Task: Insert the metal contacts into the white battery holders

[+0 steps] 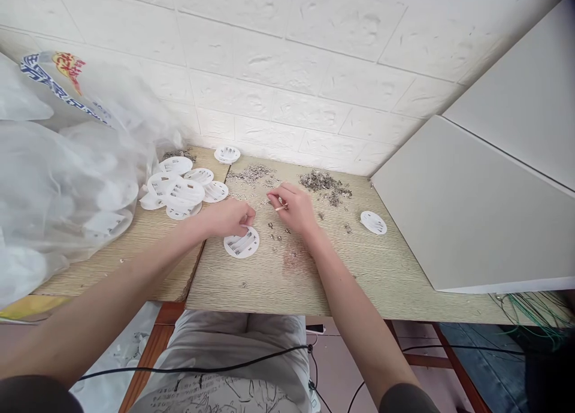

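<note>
A round white plastic disc with battery slots (241,248) lies flat on the table below my left hand (230,217). The thumb of that hand reaches the disc's upper edge, and its fingers are curled together; what is between them is too small to make out. To the right, my right hand (293,207) is pinched closed beside a pile of small silvery metal pieces (252,174). A short, thin white stick (281,207) pokes out from its fingers. Several loose metal clips (279,238) are scattered between the hands and nearer to me.
More white discs (182,192) are heaped at left, beside a big clear plastic bag (67,179). One disc (374,222) lies at right, another stack (227,154) by the wall. A darker metal heap (323,182) sits behind my right hand. A grey-white panel (476,215) leans at right.
</note>
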The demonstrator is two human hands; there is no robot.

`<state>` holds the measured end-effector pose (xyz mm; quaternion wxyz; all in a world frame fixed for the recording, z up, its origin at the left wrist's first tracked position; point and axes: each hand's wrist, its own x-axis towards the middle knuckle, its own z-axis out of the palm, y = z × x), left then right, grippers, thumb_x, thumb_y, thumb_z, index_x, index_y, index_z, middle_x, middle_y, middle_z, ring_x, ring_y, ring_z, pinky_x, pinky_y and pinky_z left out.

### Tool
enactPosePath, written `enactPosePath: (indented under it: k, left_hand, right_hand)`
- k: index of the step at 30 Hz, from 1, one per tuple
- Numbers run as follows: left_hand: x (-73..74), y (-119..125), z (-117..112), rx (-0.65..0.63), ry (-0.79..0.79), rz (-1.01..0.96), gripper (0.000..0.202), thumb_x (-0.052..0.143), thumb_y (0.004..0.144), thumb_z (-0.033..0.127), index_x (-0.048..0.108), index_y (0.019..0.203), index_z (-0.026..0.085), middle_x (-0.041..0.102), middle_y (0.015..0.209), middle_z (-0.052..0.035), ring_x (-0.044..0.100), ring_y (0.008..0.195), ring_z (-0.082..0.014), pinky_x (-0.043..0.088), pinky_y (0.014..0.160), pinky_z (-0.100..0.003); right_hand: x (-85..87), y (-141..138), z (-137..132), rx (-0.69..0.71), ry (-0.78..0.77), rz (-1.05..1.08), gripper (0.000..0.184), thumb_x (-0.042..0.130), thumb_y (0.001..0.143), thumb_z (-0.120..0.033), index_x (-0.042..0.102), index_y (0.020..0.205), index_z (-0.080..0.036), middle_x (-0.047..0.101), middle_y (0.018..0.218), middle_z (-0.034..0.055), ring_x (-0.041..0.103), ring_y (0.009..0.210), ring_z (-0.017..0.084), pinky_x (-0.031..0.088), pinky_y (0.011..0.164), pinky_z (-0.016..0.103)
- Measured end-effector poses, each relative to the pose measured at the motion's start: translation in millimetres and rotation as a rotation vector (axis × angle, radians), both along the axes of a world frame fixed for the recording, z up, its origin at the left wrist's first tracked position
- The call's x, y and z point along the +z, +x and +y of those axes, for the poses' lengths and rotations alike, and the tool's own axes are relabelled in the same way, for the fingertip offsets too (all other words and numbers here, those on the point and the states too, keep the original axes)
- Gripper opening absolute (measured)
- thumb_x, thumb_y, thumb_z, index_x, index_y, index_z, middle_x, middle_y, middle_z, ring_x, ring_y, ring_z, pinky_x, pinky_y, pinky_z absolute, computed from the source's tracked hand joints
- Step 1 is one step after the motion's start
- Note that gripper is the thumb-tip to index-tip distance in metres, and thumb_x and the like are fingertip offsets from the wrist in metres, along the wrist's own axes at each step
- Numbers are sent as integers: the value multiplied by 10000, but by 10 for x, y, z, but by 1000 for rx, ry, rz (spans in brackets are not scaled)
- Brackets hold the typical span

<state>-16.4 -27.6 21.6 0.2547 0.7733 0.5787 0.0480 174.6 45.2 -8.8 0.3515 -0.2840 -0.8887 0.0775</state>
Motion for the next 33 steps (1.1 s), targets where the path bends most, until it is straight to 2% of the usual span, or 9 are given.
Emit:
enactPosePath:
  k: [4, 7, 11, 14, 18, 22, 26, 29, 33]
  left_hand:
    - [18, -5, 11, -24, 3, -52, 83, 600, 626, 119, 592, 655, 196, 563, 589, 35, 514, 563, -138, 334, 535, -253]
    - [78, -21, 22, -22, -76, -214, 55, 630, 632, 127, 626, 651, 178, 585, 587, 24, 515, 559, -132, 357, 536, -245]
    - [112, -35, 60, -28, -135, -774, 104, 706, 690, 222, 682, 774, 164, 663, 735, -19, 565, 655, -127, 418, 599, -233]
    - [38, -16, 106, 7, -223, -1178, 147, 746, 692, 245, 687, 806, 173, 650, 747, -19, 540, 609, -102, 420, 562, -221]
    - [-119, 37, 137, 94, -347, -1446, 147, 764, 653, 240, 669, 742, 171, 648, 737, -29, 562, 602, -126, 411, 492, -222]
    - [-179, 76, 145, 214, -370, -1533, 160, 763, 629, 187, 650, 737, 152, 654, 757, -30, 543, 565, -98, 399, 473, -204]
    - [-153, 70, 184, 428, -250, -1546, 203, 736, 579, 109, 592, 714, 157, 591, 652, 24, 525, 552, -79, 418, 527, -204]
    - [-168, 54, 216, 536, -91, -1409, 225, 715, 577, 142, 564, 741, 167, 575, 637, 45, 509, 536, -75, 404, 528, -211]
    - [-234, 73, 228, 540, 126, -1128, 222, 696, 636, 242, 553, 789, 169, 608, 682, 25, 529, 567, -91, 401, 529, -219]
  right_hand:
    - [-4, 8, 4, -10, -7, 5, 182, 510, 935, -225, 678, 880, -180, 669, 839, 52, 582, 760, 165, 411, 677, 282]
    - [15, 30, 14, -32, -19, 5, 193, 507, 937, -235, 677, 862, -182, 669, 826, 55, 582, 752, 169, 411, 665, 287]
    - [31, 61, 33, -40, -9, 33, 208, 494, 939, -240, 678, 861, -182, 668, 807, 56, 580, 744, 167, 417, 665, 287]
    - [25, 65, 41, -41, -2, 29, 207, 496, 933, -239, 680, 856, -186, 668, 807, 56, 577, 740, 165, 416, 658, 284]
    - [23, 55, 35, -40, 1, 14, 210, 494, 934, -228, 684, 858, -180, 672, 815, 59, 575, 740, 163, 410, 656, 281]
    - [32, 48, 17, -52, -12, -7, 211, 499, 938, -233, 686, 856, -179, 672, 818, 58, 570, 734, 162, 400, 657, 283]
    - [29, 40, 5, -39, -45, -31, 200, 502, 937, -230, 693, 894, -188, 666, 815, 52, 571, 741, 167, 405, 676, 290]
    - [23, 28, -7, -18, -77, -22, 204, 498, 939, -236, 698, 941, -198, 671, 834, 54, 581, 755, 172, 419, 687, 293]
    - [31, -4, -50, -8, -168, 37, 226, 499, 946, -272, 681, 1063, -208, 693, 901, 55, 599, 780, 168, 431, 710, 291]
